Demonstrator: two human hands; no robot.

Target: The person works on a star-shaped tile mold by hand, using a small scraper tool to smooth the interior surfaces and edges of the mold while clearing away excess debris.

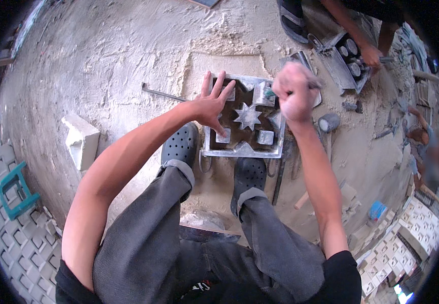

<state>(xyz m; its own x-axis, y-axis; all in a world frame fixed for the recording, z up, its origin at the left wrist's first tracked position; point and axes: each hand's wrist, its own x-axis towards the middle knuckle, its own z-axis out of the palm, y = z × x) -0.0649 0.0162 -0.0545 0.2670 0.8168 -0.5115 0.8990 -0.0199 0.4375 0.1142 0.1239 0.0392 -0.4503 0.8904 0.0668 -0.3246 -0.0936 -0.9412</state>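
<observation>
A square metal mould (pixel 206 152) lies on the ground in front of my feet. Inside it are an eight-pointed star block (pixel 248 116) in the middle and small square blocks toward the corners, such as the near right one (pixel 265 137). My left hand (pixel 214 105) rests on the mould's left side, fingers spread, fingertips toward the far rim and thumb by the near left block. Over the far right corner my right hand (pixel 295 91) is closed in a fist, smeared by motion. A small green tip (pixel 269 92) shows beside it; the thing it grips is mostly hidden.
A mallet (pixel 329 123) lies right of the mould, a thin metal rod (pixel 163 94) to its left. A white block (pixel 81 141) and a teal stool (pixel 18 190) are farther left. At the far right, another person's hand (pixel 371 54) is at a second mould (pixel 342 66). Patterned blocks (pixel 389 258) stand near right.
</observation>
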